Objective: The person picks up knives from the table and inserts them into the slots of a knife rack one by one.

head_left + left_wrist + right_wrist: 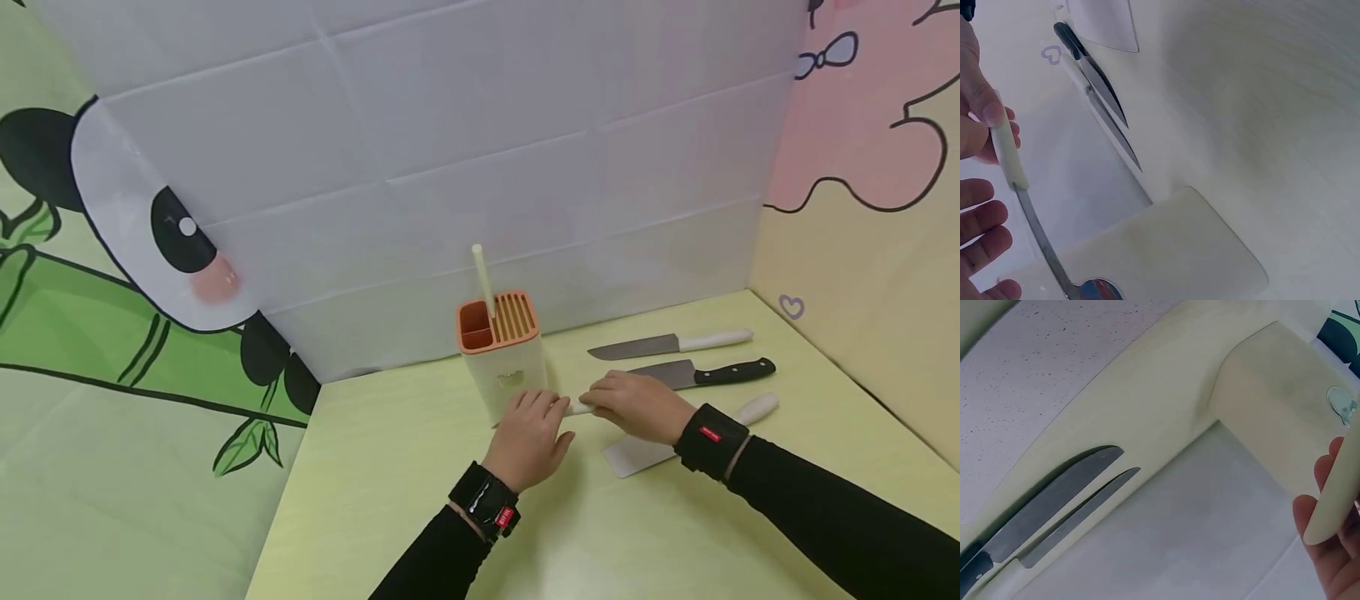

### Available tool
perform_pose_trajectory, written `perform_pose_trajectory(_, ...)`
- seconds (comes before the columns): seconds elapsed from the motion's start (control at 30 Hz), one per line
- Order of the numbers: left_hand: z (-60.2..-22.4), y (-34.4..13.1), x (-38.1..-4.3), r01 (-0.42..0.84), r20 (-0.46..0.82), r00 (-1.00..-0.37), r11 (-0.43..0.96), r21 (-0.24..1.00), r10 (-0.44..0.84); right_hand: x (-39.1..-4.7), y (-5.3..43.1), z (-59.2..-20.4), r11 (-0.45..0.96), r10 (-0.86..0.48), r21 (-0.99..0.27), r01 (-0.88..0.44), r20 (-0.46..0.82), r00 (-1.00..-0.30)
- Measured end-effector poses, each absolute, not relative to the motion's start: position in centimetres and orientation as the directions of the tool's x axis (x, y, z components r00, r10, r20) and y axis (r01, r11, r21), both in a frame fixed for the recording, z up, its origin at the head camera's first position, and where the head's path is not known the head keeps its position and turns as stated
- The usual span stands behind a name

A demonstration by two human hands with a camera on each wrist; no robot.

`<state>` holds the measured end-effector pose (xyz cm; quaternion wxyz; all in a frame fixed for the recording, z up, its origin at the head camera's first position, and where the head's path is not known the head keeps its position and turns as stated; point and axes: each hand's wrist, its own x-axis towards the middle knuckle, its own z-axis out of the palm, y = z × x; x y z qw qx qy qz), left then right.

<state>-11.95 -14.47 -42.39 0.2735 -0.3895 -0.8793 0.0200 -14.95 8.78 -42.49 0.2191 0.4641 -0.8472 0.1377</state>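
Note:
My right hand [637, 406] grips the white handle of a utensil [1007, 153] with a narrow metal shaft; its far end is out of view in the left wrist view. Beside the shaft, my left hand [528, 437] has its fingers [985, 219] loosely bent and apart from it. Just beyond the left hand stands a cream utensil holder [506, 375] with an orange slotted top and an oval emblem. A pale rod-like handle [483, 279] sticks up from it. The right wrist view shows the gripped handle's rounded end [1329, 519].
Right of the holder lie a white-handled knife [645, 346], a black-handled knife [731, 372] and a white-handled cleaver [637, 456], partly under the right forearm. All rest on the pale yellow table [375, 475]. A printed cloth wall [450, 167] rises behind.

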Motion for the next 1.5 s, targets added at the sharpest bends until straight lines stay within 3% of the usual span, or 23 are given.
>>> perform_pose_trajectory(0.6,-41.9,-13.5,-11.6,0.649,0.463,-0.541,0.699,-0.302,0.702,-13.3,7.4,-41.4,0.470,-0.676,-0.145,-0.871,0.575,-0.461)
perform_pose_trajectory(0.77,-41.8,-13.5,-11.7,0.670,0.493,-0.531,0.698,-0.253,0.689,-13.3,7.7,-41.5,0.464,-0.648,-0.203,-0.862,0.586,-0.486)
perform_pose_trajectory(0.9,-41.8,-13.5,-11.6,0.676,0.527,-0.522,0.702,-0.224,0.671,-13.6,8.0,-41.3,0.461,-0.600,-0.319,-0.828,0.575,-0.556)
perform_pose_trajectory(1.07,-42.0,-13.5,-11.6,0.677,0.562,-0.524,0.713,-0.181,0.640,-13.8,8.3,-40.7,0.418,-0.495,-0.594,-0.687,0.485,-0.721)
perform_pose_trajectory(1.23,-42.1,-13.4,-11.5,0.677,0.585,-0.532,0.723,-0.141,0.612,-13.9,8.5,-40.8,0.269,-0.414,-0.848,-0.457,0.326,-0.850)
perform_pose_trajectory(1.37,-42.3,-13.3,-11.4,0.670,0.585,-0.568,0.738,-0.081,0.579,-13.7,8.2,-41.0,0.043,-0.394,-0.968,-0.247,0.210,-0.895)
perform_pose_trajectory(1.5,-42.2,-13.1,-11.3,0.653,0.594,-0.600,0.757,-0.023,0.536,-13.3,7.7,-41.1,-0.145,-0.423,-0.982,-0.123,0.173,-0.889)
